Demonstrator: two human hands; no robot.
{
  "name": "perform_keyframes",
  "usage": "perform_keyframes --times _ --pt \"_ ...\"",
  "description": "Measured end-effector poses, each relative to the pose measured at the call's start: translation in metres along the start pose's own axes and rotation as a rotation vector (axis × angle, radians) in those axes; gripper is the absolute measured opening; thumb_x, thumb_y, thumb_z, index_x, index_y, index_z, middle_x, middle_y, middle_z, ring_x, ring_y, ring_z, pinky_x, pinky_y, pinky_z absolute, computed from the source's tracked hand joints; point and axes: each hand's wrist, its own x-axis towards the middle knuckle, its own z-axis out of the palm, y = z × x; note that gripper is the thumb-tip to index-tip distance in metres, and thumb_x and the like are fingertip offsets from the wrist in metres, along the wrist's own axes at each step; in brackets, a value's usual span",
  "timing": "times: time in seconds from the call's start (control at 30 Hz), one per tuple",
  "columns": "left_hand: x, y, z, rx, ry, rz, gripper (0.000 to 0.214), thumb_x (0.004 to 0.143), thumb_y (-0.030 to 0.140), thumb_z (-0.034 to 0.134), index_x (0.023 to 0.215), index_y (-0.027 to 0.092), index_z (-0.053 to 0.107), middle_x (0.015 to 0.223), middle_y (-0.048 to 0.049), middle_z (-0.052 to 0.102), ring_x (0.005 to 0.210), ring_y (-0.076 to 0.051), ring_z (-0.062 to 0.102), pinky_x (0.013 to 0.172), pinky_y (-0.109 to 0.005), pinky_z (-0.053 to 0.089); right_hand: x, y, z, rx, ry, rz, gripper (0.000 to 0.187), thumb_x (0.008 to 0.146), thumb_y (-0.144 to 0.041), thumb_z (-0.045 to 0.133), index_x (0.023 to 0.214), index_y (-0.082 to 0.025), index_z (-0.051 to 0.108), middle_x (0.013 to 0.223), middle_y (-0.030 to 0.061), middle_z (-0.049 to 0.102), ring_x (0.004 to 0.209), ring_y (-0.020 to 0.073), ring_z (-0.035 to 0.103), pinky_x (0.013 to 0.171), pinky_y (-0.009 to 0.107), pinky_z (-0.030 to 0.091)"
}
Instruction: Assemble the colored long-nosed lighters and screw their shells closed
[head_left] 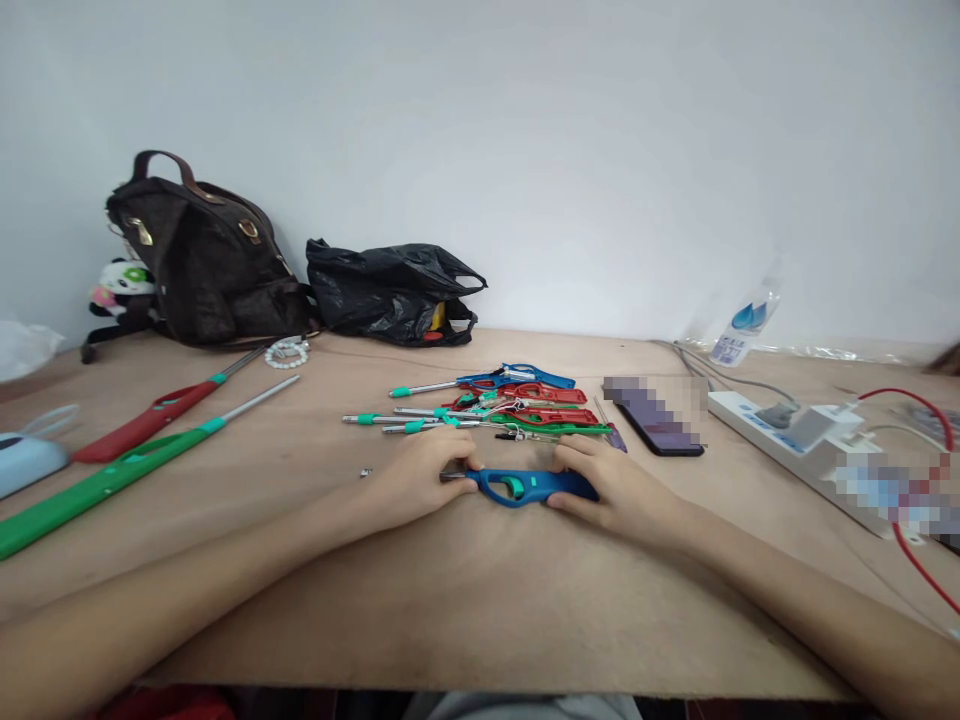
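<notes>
A blue long-nosed lighter point(525, 486) lies flat on the wooden table point(480, 610) between both my hands. My left hand point(420, 475) is closed around its metal nozzle end. My right hand point(611, 490) grips the blue handle end, fingers curled over it. Just behind my hands sits a pile of several similar lighters point(510, 405) with red, green and blue handles and teal-collared metal tubes. A tiny metal part point(365, 472) rests on the table left of my left hand.
Two larger lighters, one green point(112, 480) and one red point(150, 415), lie at the left. A brown handbag point(202, 260) and black plastic bag point(390, 290) stand by the wall. A phone point(656, 420), power strip point(795, 430) with red cable, and plastic bottle point(742, 325) occupy the right.
</notes>
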Motion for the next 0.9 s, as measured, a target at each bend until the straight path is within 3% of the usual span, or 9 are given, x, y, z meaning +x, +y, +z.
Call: perform_keyframes --times 0.7,0.9 --pt "-0.0002 -0.0017 0.0027 -0.073 0.014 0.062 0.008 0.081 0.013 0.064 0.087 0.018 0.067 0.092 -0.0035 0.065 0.091 -0.021 0.057 0.079 -0.03 0.044 0.0001 0.0005 0.0063 -0.027 0.041 -0.013 0.015 0.092 -0.033 0.054 0.087 -0.019 0.049 0.095 0.0083 0.06 0.088 0.0232 0.058 0.074 0.035 0.047" --pt "0.0008 -0.0027 -0.0029 -0.099 -0.061 0.104 0.014 0.087 0.019 0.058 0.097 0.018 0.068 0.098 -0.0048 0.062 0.093 -0.02 0.058 0.082 -0.031 0.045 0.0004 -0.0016 0.0042 -0.013 0.04 0.003 0.013 0.09 -0.03 0.057 0.088 -0.019 0.05 0.094 0.0068 0.059 0.088 0.0228 0.059 0.074 0.034 0.046"
